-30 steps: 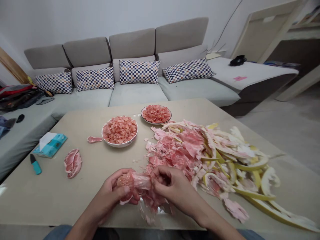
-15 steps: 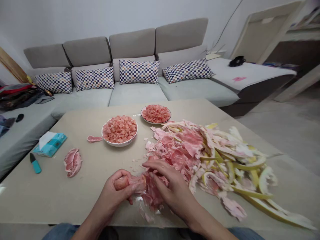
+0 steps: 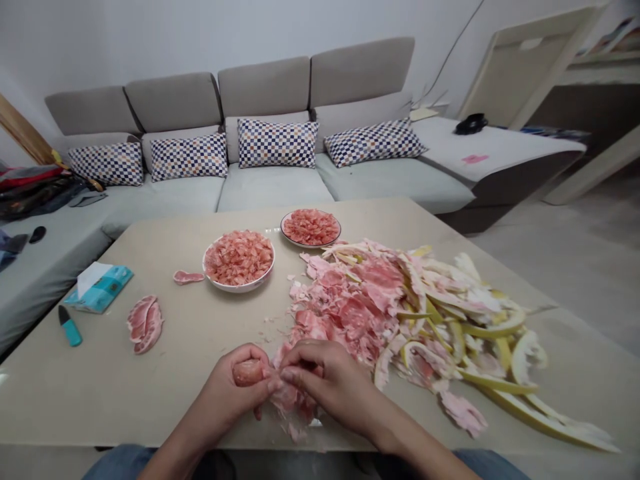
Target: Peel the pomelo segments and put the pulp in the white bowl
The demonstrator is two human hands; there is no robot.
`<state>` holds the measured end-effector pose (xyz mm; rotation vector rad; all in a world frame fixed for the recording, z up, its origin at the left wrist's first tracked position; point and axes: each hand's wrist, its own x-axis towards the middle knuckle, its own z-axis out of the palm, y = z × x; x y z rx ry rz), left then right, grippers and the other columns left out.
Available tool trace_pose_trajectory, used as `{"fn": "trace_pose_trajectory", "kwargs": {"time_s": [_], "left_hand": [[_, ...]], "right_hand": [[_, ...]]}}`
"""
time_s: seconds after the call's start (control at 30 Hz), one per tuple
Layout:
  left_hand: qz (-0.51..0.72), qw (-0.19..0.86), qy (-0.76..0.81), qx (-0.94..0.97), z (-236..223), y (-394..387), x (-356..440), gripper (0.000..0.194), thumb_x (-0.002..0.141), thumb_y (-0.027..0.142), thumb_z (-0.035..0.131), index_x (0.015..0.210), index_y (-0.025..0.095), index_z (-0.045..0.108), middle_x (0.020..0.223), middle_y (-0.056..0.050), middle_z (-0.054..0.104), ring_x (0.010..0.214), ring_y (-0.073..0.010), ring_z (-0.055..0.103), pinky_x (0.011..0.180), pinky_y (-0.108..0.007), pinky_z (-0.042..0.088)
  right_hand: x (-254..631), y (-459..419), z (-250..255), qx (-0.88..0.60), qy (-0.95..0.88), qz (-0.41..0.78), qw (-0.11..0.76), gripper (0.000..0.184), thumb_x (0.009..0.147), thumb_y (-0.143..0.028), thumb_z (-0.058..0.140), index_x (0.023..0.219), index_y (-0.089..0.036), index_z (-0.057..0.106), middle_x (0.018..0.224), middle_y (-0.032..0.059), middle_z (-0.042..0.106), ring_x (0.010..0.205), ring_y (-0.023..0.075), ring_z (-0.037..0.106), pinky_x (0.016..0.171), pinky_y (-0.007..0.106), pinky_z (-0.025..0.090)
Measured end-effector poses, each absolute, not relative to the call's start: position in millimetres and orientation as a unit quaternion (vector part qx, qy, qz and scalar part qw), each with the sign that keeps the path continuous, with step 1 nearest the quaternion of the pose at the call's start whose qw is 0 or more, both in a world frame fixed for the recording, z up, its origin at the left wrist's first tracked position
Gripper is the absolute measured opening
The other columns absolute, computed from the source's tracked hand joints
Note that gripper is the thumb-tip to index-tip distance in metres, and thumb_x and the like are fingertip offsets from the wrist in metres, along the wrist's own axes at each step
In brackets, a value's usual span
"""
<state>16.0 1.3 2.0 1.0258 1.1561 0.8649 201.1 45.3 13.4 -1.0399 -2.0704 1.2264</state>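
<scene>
My left hand (image 3: 235, 387) is closed around a pink pomelo segment (image 3: 249, 373), which shows between thumb and fingers. Pressed together at its thumb tip are the fingers of my right hand (image 3: 327, 383), pinching the thin membrane at the segment's end; the fingertips partly hide it. Just beyond and to the right spreads a heap of pink membrane scraps (image 3: 350, 300). A white bowl (image 3: 241, 288) piled with peeled pomelo flesh stands farther back, and behind it to the right is a dark-rimmed plate (image 3: 311, 246) with more flesh. Unpeeled pomelo segments (image 3: 145, 324) lie at the left.
Yellow-green pomelo rinds (image 3: 500, 327) cover the table's right side. At the left are a blue tissue pack (image 3: 103, 290) and a knife (image 3: 70, 328) with a teal handle. One small segment (image 3: 188, 277) lies beside the bowl. A grey sofa (image 3: 273, 187) stands beyond the table (image 3: 200, 420).
My right hand has moved left and down from the membrane heap to the segment. Its fingers, spread before, now pinch at the segment's end. The left hand has stayed nearly in place.
</scene>
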Motion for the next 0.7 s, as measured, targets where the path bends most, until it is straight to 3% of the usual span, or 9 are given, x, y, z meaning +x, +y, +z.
{"fn": "trace_pose_trajectory", "kwargs": {"time_s": [0.23, 0.4, 0.6, 0.7], "left_hand": [[0.384, 0.643, 0.502, 0.432, 2, 2, 13, 0.026, 0.071, 0.031, 0.073, 0.074, 0.017, 0.051, 0.057, 0.005, 0.051, 0.05, -0.008, 0.041, 0.045, -0.018, 0.04], [0.377, 0.673, 0.484, 0.413, 3, 0, 12, 0.025, 0.07, 0.028, 0.074, 0.074, 0.017, 0.051, 0.056, 0.006, 0.047, 0.049, -0.0076, 0.041, 0.045, -0.019, 0.04], [0.376, 0.694, 0.464, 0.402, 2, 3, 13, 0.027, 0.073, 0.03, 0.072, 0.086, 0.018, 0.051, 0.06, 0.005, 0.051, 0.05, -0.0078, 0.044, 0.049, -0.02, 0.041], [0.393, 0.696, 0.466, 0.379, -2, 5, 11, 0.026, 0.078, 0.032, 0.066, 0.092, 0.019, 0.049, 0.055, 0.005, 0.054, 0.047, -0.0082, 0.045, 0.052, -0.022, 0.042]], "right_hand": [[197, 47, 7, -0.402, -0.756, 0.407, 0.316, 0.013, 0.086, -0.017, 0.054, 0.076, -0.017, 0.062, 0.073, 0.0009, 0.062, 0.071, 0.0143, 0.056, 0.066, 0.024, 0.04], [208, 62, 9, -0.445, -0.663, 0.475, 0.371, 0.024, 0.089, -0.034, 0.049, 0.072, -0.018, 0.054, 0.065, -0.0024, 0.052, 0.061, 0.0126, 0.05, 0.058, 0.023, 0.04], [208, 72, 0, -0.433, -0.625, 0.542, 0.357, 0.019, 0.083, -0.036, 0.056, 0.084, -0.018, 0.06, 0.073, -0.0002, 0.059, 0.066, 0.014, 0.058, 0.062, 0.024, 0.048], [190, 90, 5, -0.424, -0.662, 0.505, 0.356, 0.017, 0.082, -0.032, 0.054, 0.082, -0.017, 0.061, 0.069, 0.0007, 0.062, 0.062, 0.0149, 0.061, 0.06, 0.026, 0.05]]}}
